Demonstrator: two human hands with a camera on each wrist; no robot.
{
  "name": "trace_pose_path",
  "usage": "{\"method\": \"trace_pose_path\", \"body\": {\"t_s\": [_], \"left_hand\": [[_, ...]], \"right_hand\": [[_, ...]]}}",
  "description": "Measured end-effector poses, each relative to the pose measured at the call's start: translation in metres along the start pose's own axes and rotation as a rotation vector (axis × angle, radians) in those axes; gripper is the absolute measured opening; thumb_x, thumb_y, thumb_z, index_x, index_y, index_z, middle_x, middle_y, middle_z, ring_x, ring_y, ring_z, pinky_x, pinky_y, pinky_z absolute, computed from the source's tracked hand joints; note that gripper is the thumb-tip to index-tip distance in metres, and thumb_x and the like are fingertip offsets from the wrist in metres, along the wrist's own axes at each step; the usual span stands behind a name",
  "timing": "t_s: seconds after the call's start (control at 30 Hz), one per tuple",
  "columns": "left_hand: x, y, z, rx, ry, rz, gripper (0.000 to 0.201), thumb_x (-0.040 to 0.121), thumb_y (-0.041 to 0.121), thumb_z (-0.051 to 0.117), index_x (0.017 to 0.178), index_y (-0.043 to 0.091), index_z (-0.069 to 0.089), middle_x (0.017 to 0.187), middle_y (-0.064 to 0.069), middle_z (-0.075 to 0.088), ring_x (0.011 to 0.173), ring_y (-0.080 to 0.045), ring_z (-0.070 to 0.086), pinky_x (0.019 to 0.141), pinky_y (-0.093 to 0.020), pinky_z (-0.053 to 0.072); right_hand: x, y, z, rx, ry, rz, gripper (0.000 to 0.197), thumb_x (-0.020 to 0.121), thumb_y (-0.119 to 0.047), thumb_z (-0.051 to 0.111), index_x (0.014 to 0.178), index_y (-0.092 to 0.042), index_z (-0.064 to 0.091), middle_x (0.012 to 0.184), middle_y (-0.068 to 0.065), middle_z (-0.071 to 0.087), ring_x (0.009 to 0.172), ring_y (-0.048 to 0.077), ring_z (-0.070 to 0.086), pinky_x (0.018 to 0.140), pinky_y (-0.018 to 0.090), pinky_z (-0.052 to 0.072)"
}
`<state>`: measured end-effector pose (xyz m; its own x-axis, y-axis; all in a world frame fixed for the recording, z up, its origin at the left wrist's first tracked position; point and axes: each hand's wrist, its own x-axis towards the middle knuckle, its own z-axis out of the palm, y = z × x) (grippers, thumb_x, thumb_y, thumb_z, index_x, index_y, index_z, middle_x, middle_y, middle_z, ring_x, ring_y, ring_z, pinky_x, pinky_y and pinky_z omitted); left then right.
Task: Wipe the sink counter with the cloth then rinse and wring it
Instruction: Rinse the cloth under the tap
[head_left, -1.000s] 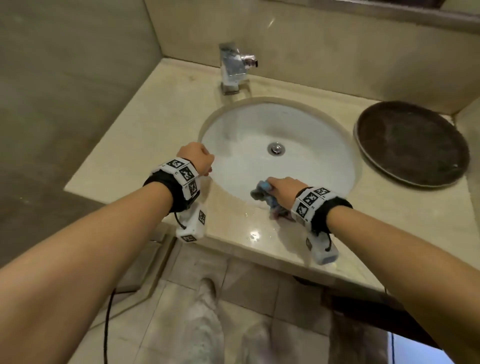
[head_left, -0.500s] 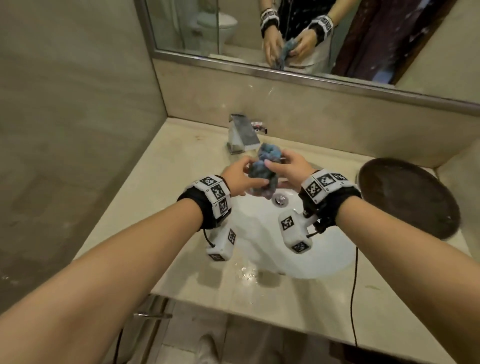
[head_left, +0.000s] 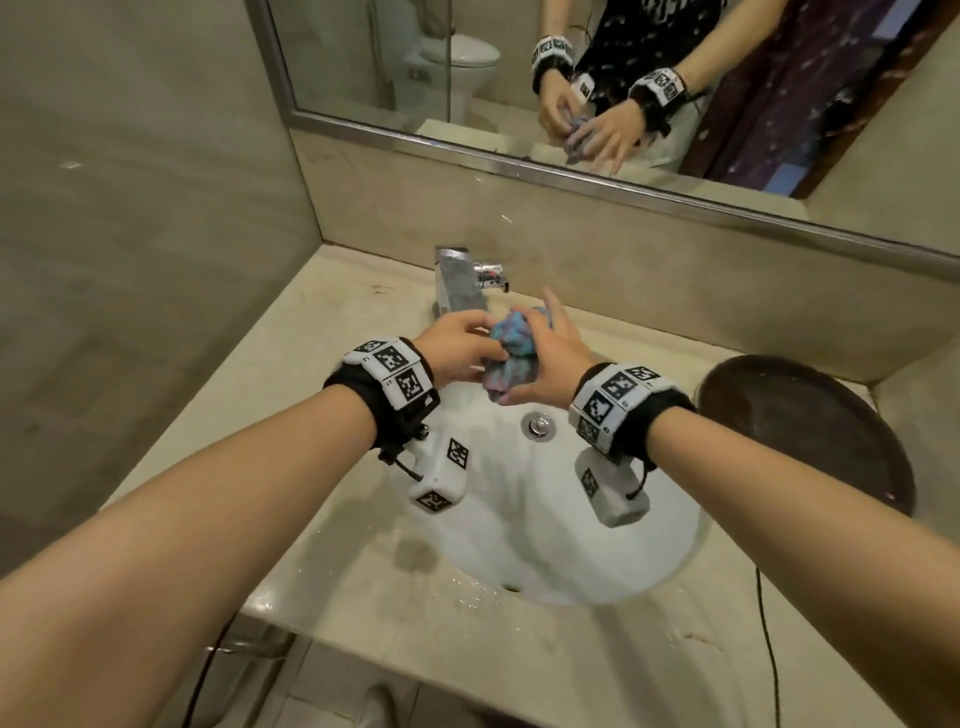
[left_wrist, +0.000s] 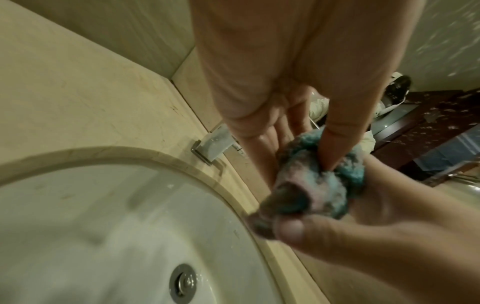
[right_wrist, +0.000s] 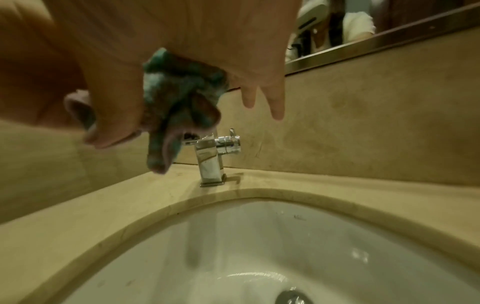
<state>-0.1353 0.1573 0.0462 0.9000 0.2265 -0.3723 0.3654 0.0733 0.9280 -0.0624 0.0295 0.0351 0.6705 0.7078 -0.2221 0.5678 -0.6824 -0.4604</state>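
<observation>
A bunched blue and pink cloth (head_left: 511, 353) is held above the back of the white sink (head_left: 545, 535), just in front of the chrome faucet (head_left: 460, 283). My left hand (head_left: 462, 348) grips the cloth from the left, its thumb (left_wrist: 337, 144) pressed into it. My right hand (head_left: 556, 358) cups it from the right with straight, spread fingers (right_wrist: 276, 111) and its thumb (left_wrist: 288, 228) under the cloth's hanging end. No water is seen running from the faucet (right_wrist: 210, 162). The beige stone counter (head_left: 322, 374) surrounds the basin.
A dark round tray (head_left: 810, 431) lies on the counter to the right of the sink. The mirror (head_left: 395, 78) above the backsplash reflects both hands. Walls close off the left and back. Water drops lie on the counter's front (head_left: 467, 592). The drain (head_left: 538, 425) is below the hands.
The right hand lifted the cloth from the counter's front edge to the faucet and the left hand took hold of it. Since then the right hand's fingers have straightened.
</observation>
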Motion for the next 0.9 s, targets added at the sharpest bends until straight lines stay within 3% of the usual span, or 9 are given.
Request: {"method": "trace_pose_path", "body": {"t_s": [0.07,0.13,0.23,0.4,0.5,0.6,0.67,0.77,0.9], "left_hand": [[0.000,0.002,0.003,-0.037,-0.016,-0.001,0.027,0.084,-0.014,0.049,0.083,0.013,0.052,0.087,-0.008,0.059,0.079,-0.019,0.062,0.061,-0.022,0.057],[0.001,0.003,0.003,-0.088,-0.010,-0.001,0.031,0.083,-0.016,0.051,0.098,0.011,0.051,0.093,-0.007,0.059,0.084,-0.017,0.062,0.070,-0.024,0.057],[0.002,0.005,0.001,0.063,-0.036,-0.023,0.062,0.077,-0.017,0.057,0.125,0.018,0.038,0.101,-0.003,0.055,0.099,-0.019,0.056,0.088,-0.034,0.051],[0.002,0.009,0.005,0.148,-0.128,-0.116,0.036,0.077,-0.017,0.058,0.094,0.014,0.055,0.094,-0.008,0.059,0.089,-0.020,0.058,0.067,-0.025,0.057],[0.004,0.014,0.000,0.153,-0.218,-0.169,0.032,0.079,-0.014,0.058,0.097,0.013,0.058,0.098,-0.007,0.062,0.094,-0.018,0.061,0.074,-0.025,0.056],[0.003,0.023,-0.006,0.125,-0.330,-0.259,0.026,0.083,-0.008,0.059,0.096,0.015,0.058,0.097,-0.004,0.062,0.093,-0.017,0.059,0.080,-0.027,0.054],[0.005,0.026,-0.006,0.156,-0.323,-0.299,0.022,0.083,-0.006,0.059,0.089,0.016,0.059,0.090,-0.001,0.061,0.085,-0.014,0.057,0.078,-0.027,0.053],[0.015,0.026,-0.001,0.267,-0.244,-0.342,0.022,0.080,-0.006,0.061,0.077,0.016,0.058,0.079,0.000,0.057,0.076,-0.012,0.052,0.066,-0.024,0.049],[0.027,0.025,0.009,0.551,-0.161,-0.331,0.019,0.077,0.001,0.066,0.074,0.014,0.053,0.079,-0.006,0.052,0.071,-0.016,0.048,0.058,-0.022,0.043]], "right_hand": [[0.005,-0.003,-0.001,0.054,0.028,-0.044,0.098,0.063,-0.029,0.084,0.141,-0.012,0.028,0.151,0.015,0.017,0.137,0.032,0.032,0.108,0.036,0.037],[0.007,-0.005,-0.006,0.119,0.074,-0.042,0.072,0.072,-0.018,0.076,0.132,-0.011,0.038,0.134,0.013,0.044,0.118,0.030,0.051,0.089,0.027,0.044],[0.008,-0.006,-0.012,0.080,0.100,-0.017,0.055,0.077,-0.016,0.068,0.126,-0.014,0.045,0.119,0.012,0.061,0.108,0.031,0.058,0.085,0.030,0.045],[0.009,-0.019,-0.014,-0.055,0.027,-0.126,0.047,0.082,-0.012,0.061,0.124,-0.013,0.040,0.117,0.013,0.057,0.101,0.032,0.058,0.079,0.034,0.045],[0.009,-0.015,-0.018,-0.226,-0.002,-0.190,0.047,0.084,-0.007,0.057,0.126,-0.013,0.037,0.121,0.011,0.052,0.096,0.032,0.059,0.074,0.036,0.048],[0.013,-0.014,-0.024,-0.398,-0.006,-0.240,0.043,0.087,-0.013,0.056,0.127,-0.013,0.039,0.120,0.011,0.055,0.102,0.032,0.059,0.081,0.038,0.050],[0.012,-0.018,-0.027,-0.477,0.004,-0.293,0.039,0.086,-0.015,0.058,0.123,-0.012,0.046,0.117,0.011,0.056,0.104,0.030,0.058,0.079,0.035,0.046],[0.014,-0.022,-0.028,-0.598,0.114,-0.413,0.042,0.072,-0.017,0.073,0.110,-0.007,0.059,0.109,0.013,0.059,0.100,0.031,0.058,0.069,0.033,0.045],[0.019,-0.017,-0.027,-0.497,-0.056,-0.233,0.038,0.086,-0.018,0.060,0.121,-0.011,0.046,0.118,0.010,0.057,0.104,0.030,0.058,0.077,0.033,0.044]]}}
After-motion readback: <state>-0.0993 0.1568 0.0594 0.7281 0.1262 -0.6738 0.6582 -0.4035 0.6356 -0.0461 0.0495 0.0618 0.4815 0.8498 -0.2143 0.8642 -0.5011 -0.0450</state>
